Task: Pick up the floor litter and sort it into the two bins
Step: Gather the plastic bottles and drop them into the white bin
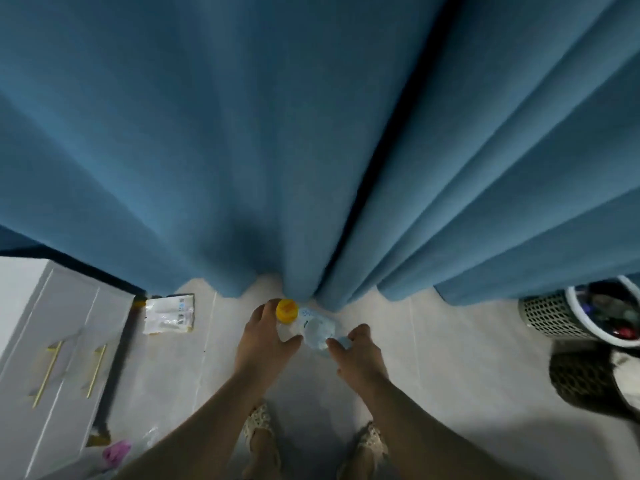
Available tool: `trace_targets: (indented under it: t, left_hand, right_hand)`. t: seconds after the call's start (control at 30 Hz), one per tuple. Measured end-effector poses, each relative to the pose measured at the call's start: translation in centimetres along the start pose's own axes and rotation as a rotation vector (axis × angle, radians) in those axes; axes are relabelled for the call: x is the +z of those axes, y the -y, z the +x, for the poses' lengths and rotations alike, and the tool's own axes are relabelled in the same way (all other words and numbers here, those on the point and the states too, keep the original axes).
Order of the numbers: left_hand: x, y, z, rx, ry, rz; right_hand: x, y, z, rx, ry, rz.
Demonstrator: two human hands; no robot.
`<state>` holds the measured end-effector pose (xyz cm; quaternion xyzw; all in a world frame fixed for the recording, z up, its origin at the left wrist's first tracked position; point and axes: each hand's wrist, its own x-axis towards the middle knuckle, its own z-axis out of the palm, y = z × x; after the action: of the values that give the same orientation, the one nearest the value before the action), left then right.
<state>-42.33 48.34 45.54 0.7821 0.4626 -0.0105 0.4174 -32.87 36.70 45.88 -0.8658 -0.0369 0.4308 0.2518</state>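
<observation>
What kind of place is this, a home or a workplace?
Probably a room in a home, perhaps a bedroom. Long blue curtains hang down to a pale tiled floor, and a white cabinet with gold handles stands at the left.

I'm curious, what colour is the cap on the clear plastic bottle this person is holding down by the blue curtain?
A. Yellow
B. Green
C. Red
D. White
A. The cap on the clear bottle is bright yellow. It shows just above the fingers of the left hand, which grips the bottle near its top, while the right hand holds the other end.
</observation>
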Motion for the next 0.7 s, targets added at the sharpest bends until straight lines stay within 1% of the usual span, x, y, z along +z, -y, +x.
trace_targets:
  t: [0.17, 0.37, 0.5, 0.57, 0.7]
  left_hand:
    - [7.9, -8.7, -2.7, 0.124, 0.135, 0.008]
    - [17.3, -19.1, -5.1, 0.254, 0.252, 0.053]
    - [22.5, -24.9, -6.6, 0.354, 0.309, 0.037]
    - [24.9, -27.3, -7.1, 0.453, 0.325, 0.04]
    - [28.4, -31.8, -7.3, 0.548, 0.364, 0.086]
  right_hand:
    - [-10.0, -7.4, -0.8, 0.082, -0.114, 0.153]
    - [-20.0, -16.1, -0.9, 0.166, -0.272, 0.318]
    - [-25.3, -20.8, -1.0, 0.216, -0.364, 0.411]
    - [-27.5, -22.7, -1.1, 0.244, -0.401, 0.462]
    - [-31.1, -25.4, -0.6, 0.286, -0.477, 0.554]
